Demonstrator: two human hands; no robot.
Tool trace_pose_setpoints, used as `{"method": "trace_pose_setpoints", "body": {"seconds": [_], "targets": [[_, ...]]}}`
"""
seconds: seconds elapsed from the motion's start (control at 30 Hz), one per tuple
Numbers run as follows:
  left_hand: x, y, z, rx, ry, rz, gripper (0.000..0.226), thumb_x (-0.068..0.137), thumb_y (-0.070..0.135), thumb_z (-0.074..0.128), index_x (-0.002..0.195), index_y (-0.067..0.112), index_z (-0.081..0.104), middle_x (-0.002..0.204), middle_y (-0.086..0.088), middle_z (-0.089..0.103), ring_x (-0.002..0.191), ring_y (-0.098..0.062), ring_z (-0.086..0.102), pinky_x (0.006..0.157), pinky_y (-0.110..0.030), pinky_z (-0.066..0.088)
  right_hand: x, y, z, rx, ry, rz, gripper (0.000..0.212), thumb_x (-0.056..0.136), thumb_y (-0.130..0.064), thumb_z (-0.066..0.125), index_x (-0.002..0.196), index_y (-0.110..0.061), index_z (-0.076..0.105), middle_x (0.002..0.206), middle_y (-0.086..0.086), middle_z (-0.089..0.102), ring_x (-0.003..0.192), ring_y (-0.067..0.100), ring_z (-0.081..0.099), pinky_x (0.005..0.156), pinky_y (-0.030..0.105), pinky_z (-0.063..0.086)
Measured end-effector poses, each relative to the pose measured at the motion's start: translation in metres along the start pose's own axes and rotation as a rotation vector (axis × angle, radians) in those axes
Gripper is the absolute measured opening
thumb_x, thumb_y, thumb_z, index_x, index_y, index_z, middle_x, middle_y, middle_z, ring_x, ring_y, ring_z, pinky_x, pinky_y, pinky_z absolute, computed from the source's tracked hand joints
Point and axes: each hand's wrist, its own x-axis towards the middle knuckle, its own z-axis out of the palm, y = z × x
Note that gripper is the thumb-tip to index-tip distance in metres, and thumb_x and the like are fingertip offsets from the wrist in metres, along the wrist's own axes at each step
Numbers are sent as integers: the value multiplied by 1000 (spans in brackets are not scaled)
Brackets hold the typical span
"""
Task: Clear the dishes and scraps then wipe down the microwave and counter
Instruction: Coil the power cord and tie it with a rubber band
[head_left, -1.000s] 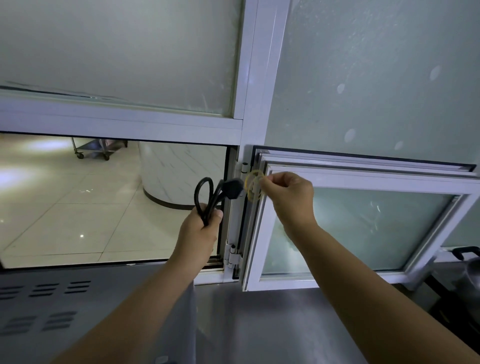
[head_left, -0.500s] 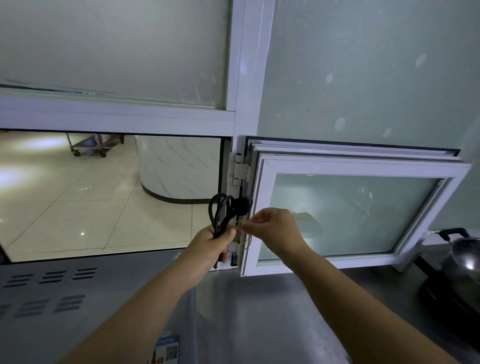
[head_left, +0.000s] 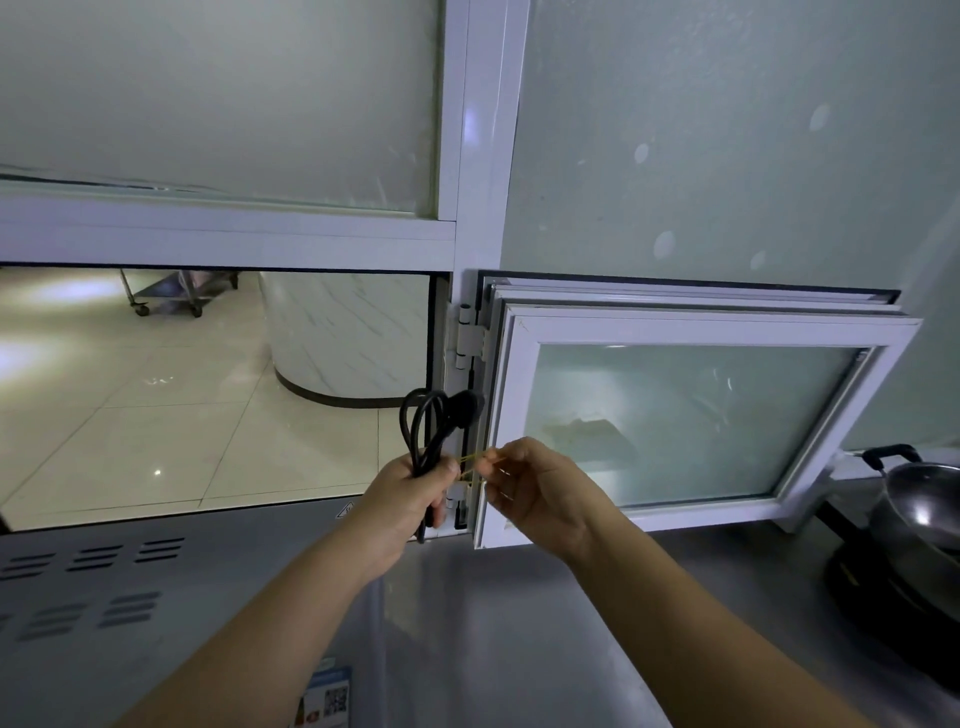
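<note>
My left hand (head_left: 410, 493) is closed around a looped black power cord (head_left: 434, 423) whose plug end sticks up above the fist. My right hand (head_left: 540, 486) pinches a thin yellow rubber band (head_left: 470, 465), stretched between its fingertips and the cord bundle. Both hands hover above the grey microwave top (head_left: 171, 597), which has vent slots at the left, and above the steel counter (head_left: 519, 623) to its right.
A small white-framed window (head_left: 675, 415) stands swung open right behind my hands. Left of it an open hatch (head_left: 208, 395) looks onto a tiled floor. A metal wok (head_left: 919, 499) sits on a black cooker at the right edge.
Both hands have come down from the window hinge toward the counter. The rubber band, held loose in the right fingers before, is now stretched against the cord bundle.
</note>
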Motion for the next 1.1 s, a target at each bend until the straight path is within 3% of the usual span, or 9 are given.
{"method": "trace_pose_setpoints", "body": {"seconds": [0.3,0.4,0.47,0.53,0.63,0.73,0.9,1.1], "targets": [[2,-12,3,62,7,-30,27,93,23,53,67,18,52,41,4,45,40,-12,43,55,-30,39,-1,13,-17,240,-52,34,20,83,-6,45,65,-10,53,69,5,62,62,11,62,63,23,43],[3,-11,4,67,21,-32,31,94,22,52,63,19,52,41,3,45,41,-13,43,55,-29,38,-6,17,-20,-26,-122,-8,21,84,-4,45,67,-10,57,66,6,56,54,11,52,53,20,38],[3,-9,3,52,22,-39,30,94,22,52,64,18,52,42,5,45,42,-14,42,52,-27,38,-10,18,-20,-294,-192,-20,24,86,-5,45,72,-8,64,71,9,60,55,11,49,55,22,35],[2,-7,4,27,1,-51,26,94,20,52,69,16,54,46,6,48,42,-13,43,48,-24,38,-13,17,-21,-405,-243,17,29,89,-4,41,84,-5,70,77,11,65,58,13,49,59,24,34],[-1,-7,7,45,-33,-56,19,92,15,54,74,16,57,48,6,50,44,-12,42,47,-24,36,-15,13,-22,-436,-252,9,37,89,7,38,93,-6,73,80,14,67,57,13,49,59,24,35],[-4,-9,8,142,-69,-39,15,92,22,54,83,13,62,46,6,48,45,-13,43,45,-21,34,-16,13,-24,-400,-197,-43,38,90,10,40,102,-7,72,82,13,69,50,11,47,50,19,37],[-6,-8,3,195,-81,-23,17,94,26,50,86,13,56,42,7,46,47,-13,44,46,-20,35,-19,7,-36,-364,-72,-136,31,81,-7,65,111,-15,66,87,13,73,47,10,52,44,20,34],[-7,-11,3,244,-164,2,18,92,28,53,81,15,55,43,7,45,45,-8,44,47,-17,38,-19,-17,-39,-490,-61,-329,49,65,-21,78,111,-25,65,112,2,68,73,20,66,60,29,41]]}}
